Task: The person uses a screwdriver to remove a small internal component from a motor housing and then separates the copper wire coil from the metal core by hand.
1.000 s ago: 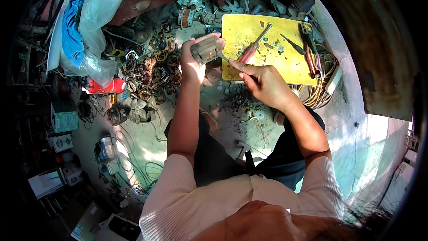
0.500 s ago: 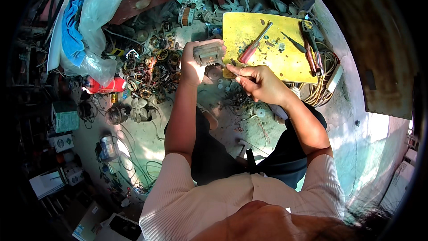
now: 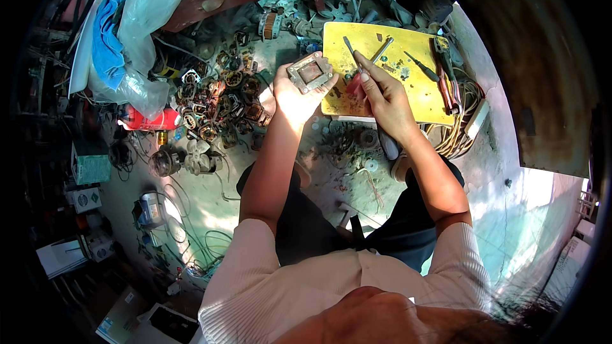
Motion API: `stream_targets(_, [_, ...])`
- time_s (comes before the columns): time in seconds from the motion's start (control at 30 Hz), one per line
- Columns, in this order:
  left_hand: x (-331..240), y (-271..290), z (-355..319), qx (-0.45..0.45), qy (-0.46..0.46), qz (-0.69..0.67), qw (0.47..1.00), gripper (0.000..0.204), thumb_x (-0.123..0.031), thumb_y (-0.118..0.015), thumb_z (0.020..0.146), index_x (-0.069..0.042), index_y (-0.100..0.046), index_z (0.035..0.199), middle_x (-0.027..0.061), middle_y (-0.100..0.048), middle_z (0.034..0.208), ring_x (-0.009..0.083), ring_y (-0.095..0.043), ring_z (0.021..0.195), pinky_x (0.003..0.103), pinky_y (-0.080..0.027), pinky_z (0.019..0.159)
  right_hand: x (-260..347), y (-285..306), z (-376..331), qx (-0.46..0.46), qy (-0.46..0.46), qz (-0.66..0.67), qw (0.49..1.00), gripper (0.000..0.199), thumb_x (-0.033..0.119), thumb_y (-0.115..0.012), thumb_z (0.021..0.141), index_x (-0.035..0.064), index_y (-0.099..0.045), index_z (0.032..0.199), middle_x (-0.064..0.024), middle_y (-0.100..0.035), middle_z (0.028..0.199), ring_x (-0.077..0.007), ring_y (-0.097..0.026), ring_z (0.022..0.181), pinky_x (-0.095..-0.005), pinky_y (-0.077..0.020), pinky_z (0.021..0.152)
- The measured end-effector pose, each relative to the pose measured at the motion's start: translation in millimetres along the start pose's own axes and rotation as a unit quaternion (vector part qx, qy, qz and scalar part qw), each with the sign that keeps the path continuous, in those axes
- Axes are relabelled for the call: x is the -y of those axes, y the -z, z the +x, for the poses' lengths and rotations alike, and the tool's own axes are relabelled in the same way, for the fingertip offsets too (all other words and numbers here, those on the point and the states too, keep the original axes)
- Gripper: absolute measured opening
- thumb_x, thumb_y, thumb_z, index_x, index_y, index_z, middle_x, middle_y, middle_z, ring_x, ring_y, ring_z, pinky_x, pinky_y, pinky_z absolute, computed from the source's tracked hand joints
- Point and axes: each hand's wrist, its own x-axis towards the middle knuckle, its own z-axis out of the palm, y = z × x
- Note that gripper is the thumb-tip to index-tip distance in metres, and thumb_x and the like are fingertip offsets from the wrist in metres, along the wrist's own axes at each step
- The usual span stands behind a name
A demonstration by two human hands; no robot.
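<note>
My left hand (image 3: pixel 299 92) grips a square, laminated metal core (image 3: pixel 311 72) with a squarish opening in its middle. Its face is turned up, at the left edge of a yellow board (image 3: pixel 408 99). Over the board, my right hand (image 3: pixel 386 95) is closed round a slim metal tool with a flat tip (image 3: pixel 348 43). That tip points up and away, apart from the core; the fingers hide the tool's grip. A screwdriver with a pinkish-red handle (image 3: pixel 356 86) lies on the board, partly covered by my right hand.
On the board's right lie a small dark screwdriver (image 3: pixel 422 67) and red-handled pliers (image 3: pixel 446 76), with coiled cable (image 3: pixel 462 137) beside it. Several copper-wound motor parts (image 3: pixel 220 99) are heaped left of my left arm, near a red cylinder (image 3: pixel 150 118) and plastic bags (image 3: pixel 150 9).
My right hand has lifted the tool away from the core, rightward and farther over the board. My left hand has turned the core so its open face shows.
</note>
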Motion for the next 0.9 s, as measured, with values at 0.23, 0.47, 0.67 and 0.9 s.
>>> stream_targets(0.23, [-2.5, -9.1, -2.3, -0.090, -0.002, 0.038, 0.995, 0.053, -0.033, -0.022, 0.100, 0.009, -0.050, 0.118, 0.0266, -0.058, 0.112, 0.0420, -0.054, 0.109, 0.062, -0.039, 0.102, -38.3, 74.2, 19.1, -0.065, -0.068, -0.500, 0.861, 0.046, 0.007, -0.049, 0.089, 0.0094, -0.054, 0.135, -0.0255, -0.063, 0.113, -0.0407, -0.064, 0.095, -0.0472, -0.0506, 0.084])
stream_targets(0.47, [-5.9, -5.7, 0.0, -0.030, 0.008, 0.055, 0.998, 0.070, -0.056, -0.044, 0.096, 0.008, -0.042, 0.125, 0.0265, -0.051, 0.124, 0.0458, -0.046, 0.123, 0.062, -0.036, 0.107, -41.9, 71.4, 28.4, -0.086, -0.069, -0.503, 0.857, 0.045, 0.010, -0.048, 0.090, 0.0113, -0.054, 0.135, -0.0271, -0.064, 0.107, -0.0436, -0.062, 0.098, -0.0502, -0.0487, 0.085])
stream_targets(0.67, [-4.7, -11.3, -2.4, -0.070, -0.005, 0.046, 0.997, 0.079, -0.051, -0.063, 0.088, 0.006, -0.033, 0.134, 0.0234, -0.035, 0.139, 0.0418, -0.042, 0.128, 0.054, -0.038, 0.110, -2.8, 39.4, 17.3, 0.001, -0.101, -0.039, 0.994, 0.042, 0.013, -0.051, 0.100, 0.0135, -0.049, 0.142, 0.0013, -0.060, 0.085, -0.0046, -0.055, 0.065, -0.0202, -0.0450, 0.057])
stream_targets(0.9, [-1.5, -15.8, 0.5, -0.039, -0.064, 0.099, 0.992, 0.049, -0.043, -0.064, 0.091, -0.007, -0.052, 0.124, 0.0106, -0.060, 0.118, 0.0285, -0.056, 0.116, 0.047, -0.049, 0.101, 13.3, 8.2, -2.4, 0.117, -0.049, -0.046, 0.991, 0.040, 0.012, -0.051, 0.100, 0.0110, -0.052, 0.139, -0.0016, -0.064, 0.089, -0.0071, -0.056, 0.072, -0.0218, -0.0464, 0.065])
